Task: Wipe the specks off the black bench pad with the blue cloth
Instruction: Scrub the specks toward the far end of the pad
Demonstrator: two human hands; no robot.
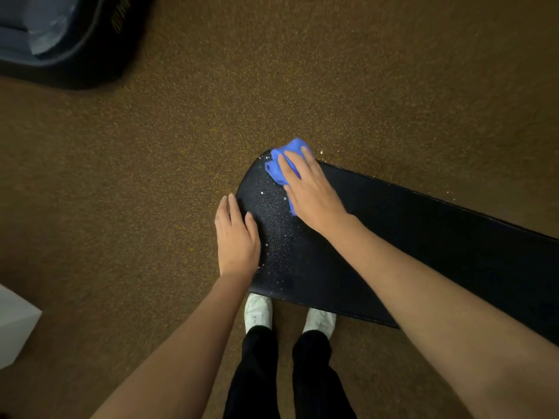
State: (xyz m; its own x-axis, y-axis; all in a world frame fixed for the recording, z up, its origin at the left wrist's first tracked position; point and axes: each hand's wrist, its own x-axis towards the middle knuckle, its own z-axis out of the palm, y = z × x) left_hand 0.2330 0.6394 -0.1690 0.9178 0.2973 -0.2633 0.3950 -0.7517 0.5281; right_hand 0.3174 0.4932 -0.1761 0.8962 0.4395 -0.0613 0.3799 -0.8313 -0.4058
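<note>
The black bench pad (pixel 408 237) runs from the centre of the view out to the right edge, its rounded end nearest the middle. White specks (pixel 273 249) dot that rounded end. A bunched blue cloth (pixel 279 166) lies at the far corner of the pad's end. My right hand (pixel 311 189) presses flat on the cloth with straight fingers. My left hand (pixel 237 234) rests flat on the pad's left edge, fingers straight, holding nothing.
Speckled brown floor (pixel 151 176) surrounds the bench. A dark bin-like object (pixel 69 37) sits at the top left. A white box corner (pixel 15 325) shows at the lower left. My white shoes (pixel 258 309) stand under the pad's near edge.
</note>
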